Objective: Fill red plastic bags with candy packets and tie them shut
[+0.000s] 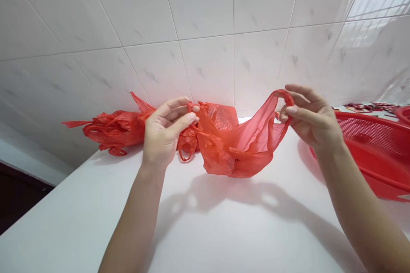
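Observation:
A thin red plastic bag [237,158] hangs by its two handles between my hands, above the white table. My left hand [168,130] pinches one handle between thumb and fingers. The other handle forms a loop at my right hand [310,115], gripped by thumb and fingertips. The bag sags in the middle, and its contents, if any, cannot be made out. Behind my left hand lie more crumpled red plastic bags [118,130], partly hidden by that hand and by the held bag.
On the right of the white table [80,213] stands a red plastic basket [371,149] with mesh sides. A patterned red-and-white item [371,107] lies behind it. The tiled wall [205,68] rises at the table's back edge. The table's left edge drops to a dark area.

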`<state>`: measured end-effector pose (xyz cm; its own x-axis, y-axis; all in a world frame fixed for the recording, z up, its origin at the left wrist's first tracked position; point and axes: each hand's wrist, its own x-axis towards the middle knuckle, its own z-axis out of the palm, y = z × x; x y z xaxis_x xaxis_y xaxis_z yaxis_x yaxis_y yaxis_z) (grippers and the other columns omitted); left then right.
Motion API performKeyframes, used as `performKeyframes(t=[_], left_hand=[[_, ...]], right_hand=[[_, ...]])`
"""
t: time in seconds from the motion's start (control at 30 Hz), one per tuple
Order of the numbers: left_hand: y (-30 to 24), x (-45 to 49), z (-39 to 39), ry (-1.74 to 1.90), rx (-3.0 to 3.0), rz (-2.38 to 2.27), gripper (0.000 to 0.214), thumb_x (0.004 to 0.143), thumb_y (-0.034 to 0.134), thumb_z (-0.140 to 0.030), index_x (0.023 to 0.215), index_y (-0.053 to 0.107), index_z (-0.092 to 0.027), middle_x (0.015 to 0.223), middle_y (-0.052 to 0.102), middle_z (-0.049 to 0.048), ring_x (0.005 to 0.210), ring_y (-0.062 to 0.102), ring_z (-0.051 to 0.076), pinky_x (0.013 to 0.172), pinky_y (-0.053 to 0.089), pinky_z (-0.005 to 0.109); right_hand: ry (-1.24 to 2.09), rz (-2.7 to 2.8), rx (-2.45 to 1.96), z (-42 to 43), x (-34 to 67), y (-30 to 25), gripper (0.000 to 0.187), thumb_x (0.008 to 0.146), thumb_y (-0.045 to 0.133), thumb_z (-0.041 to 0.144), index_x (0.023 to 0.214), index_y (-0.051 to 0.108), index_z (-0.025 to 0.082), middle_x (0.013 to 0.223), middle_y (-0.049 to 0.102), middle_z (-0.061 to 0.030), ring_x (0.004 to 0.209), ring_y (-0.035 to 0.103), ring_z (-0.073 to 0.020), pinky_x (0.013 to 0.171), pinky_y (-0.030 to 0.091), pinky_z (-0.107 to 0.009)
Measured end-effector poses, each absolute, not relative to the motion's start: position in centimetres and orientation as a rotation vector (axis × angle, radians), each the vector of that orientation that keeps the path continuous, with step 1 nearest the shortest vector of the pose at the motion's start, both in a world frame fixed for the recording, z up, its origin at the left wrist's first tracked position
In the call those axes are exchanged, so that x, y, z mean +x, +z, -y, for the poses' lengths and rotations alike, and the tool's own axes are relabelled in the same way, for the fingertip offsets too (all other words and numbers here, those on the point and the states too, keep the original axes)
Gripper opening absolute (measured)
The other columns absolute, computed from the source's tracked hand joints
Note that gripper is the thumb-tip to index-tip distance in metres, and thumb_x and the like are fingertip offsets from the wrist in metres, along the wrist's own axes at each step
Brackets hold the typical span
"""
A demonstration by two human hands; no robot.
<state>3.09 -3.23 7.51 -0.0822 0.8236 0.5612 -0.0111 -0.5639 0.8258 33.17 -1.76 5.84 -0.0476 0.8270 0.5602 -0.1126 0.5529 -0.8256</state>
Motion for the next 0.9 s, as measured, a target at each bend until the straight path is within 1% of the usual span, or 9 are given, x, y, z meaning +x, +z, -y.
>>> performKeyframes(t=[0.1,0.2,0.27,0.4,0.5,0.63,0.73,0.8,0.9], left_hand=[[8.3,3.5,3.2,1.746,1.604,-0.884,0.025,0.071,0.081,-0.022,0.095,0.073,-0.019,0.089,0.076,0.0041,0.091,0.074,0.022,0.082,0.062,0.036],[9.3,3.7,3.2,1.903,1.553,-0.850,0.018,0.073,0.079,-0.020,0.090,0.073,-0.020,0.088,0.076,0.0022,0.088,0.074,0.020,0.083,0.061,0.034],[9.9,3.9,3.2,1.874,1.571,-0.849,0.018,0.073,0.078,-0.019,0.091,0.073,-0.020,0.090,0.076,0.0029,0.088,0.074,0.019,0.084,0.061,0.034],[10.8,4.6,3.7,1.764,1.637,-0.860,0.022,0.074,0.077,-0.019,0.096,0.073,-0.019,0.097,0.077,0.0055,0.091,0.075,0.022,0.085,0.061,0.038],[11.1,5.2,4.1,1.720,1.677,-0.823,0.025,0.075,0.076,-0.019,0.100,0.073,-0.019,0.104,0.077,0.0056,0.094,0.075,0.023,0.085,0.062,0.038],[10.8,6.2,4.4,1.430,1.815,-0.884,0.034,0.078,0.075,-0.020,0.112,0.073,-0.020,0.112,0.075,0.0083,0.101,0.073,0.026,0.083,0.063,0.037],[10.6,7.0,4.3,1.371,1.984,-0.922,0.038,0.081,0.070,-0.015,0.118,0.073,-0.024,0.125,0.071,0.0068,0.106,0.072,0.025,0.089,0.062,0.037],[10.6,7.5,4.2,1.333,2.075,-0.902,0.043,0.081,0.068,-0.014,0.122,0.071,-0.027,0.125,0.071,0.0052,0.106,0.072,0.024,0.092,0.061,0.038],[10.7,8.2,4.2,1.247,2.106,-0.868,0.047,0.082,0.072,-0.019,0.128,0.067,-0.027,0.116,0.074,0.0054,0.103,0.073,0.026,0.088,0.062,0.039]], right_hand=[[0.839,1.504,-0.662,1.9,32.3,6.8,0.037,0.073,0.084,0.034,0.108,0.072,0.033,0.118,0.073,-0.0023,0.084,0.071,-0.0202,0.072,0.061,-0.040],[0.709,1.474,-0.621,2.3,31.7,7.9,0.039,0.075,0.083,0.038,0.112,0.070,0.036,0.125,0.071,-0.0010,0.089,0.072,-0.0229,0.075,0.062,-0.042],[0.708,1.512,-0.609,2.7,31.5,8.7,0.038,0.076,0.083,0.037,0.111,0.071,0.035,0.130,0.069,-0.0006,0.087,0.073,-0.0235,0.075,0.063,-0.043],[0.749,1.573,-0.562,3.2,30.9,9.8,0.036,0.077,0.083,0.034,0.112,0.073,0.035,0.127,0.071,0.0000,0.081,0.073,-0.0216,0.079,0.064,-0.045],[0.717,1.557,-0.543,3.4,30.5,9.8,0.038,0.078,0.082,0.037,0.114,0.072,0.035,0.131,0.069,0.0001,0.088,0.073,-0.0231,0.083,0.063,-0.045],[0.823,1.676,-0.586,3.6,29.7,8.9,0.041,0.082,0.080,0.040,0.121,0.070,0.032,0.125,0.071,-0.0042,0.098,0.072,-0.0258,0.084,0.063,-0.044],[0.859,1.710,-0.561,3.7,29.3,8.4,0.039,0.086,0.076,0.038,0.124,0.068,0.032,0.123,0.072,-0.0047,0.097,0.072,-0.0244,0.084,0.062,-0.044],[0.830,1.709,-0.557,3.7,29.1,8.2,0.038,0.086,0.076,0.038,0.122,0.069,0.032,0.126,0.070,-0.0050,0.097,0.071,-0.0242,0.085,0.061,-0.043],[0.757,1.719,-0.562,3.7,28.8,8.0,0.037,0.086,0.076,0.038,0.122,0.070,0.032,0.130,0.069,-0.0051,0.102,0.069,-0.0246,0.088,0.059,-0.043]])
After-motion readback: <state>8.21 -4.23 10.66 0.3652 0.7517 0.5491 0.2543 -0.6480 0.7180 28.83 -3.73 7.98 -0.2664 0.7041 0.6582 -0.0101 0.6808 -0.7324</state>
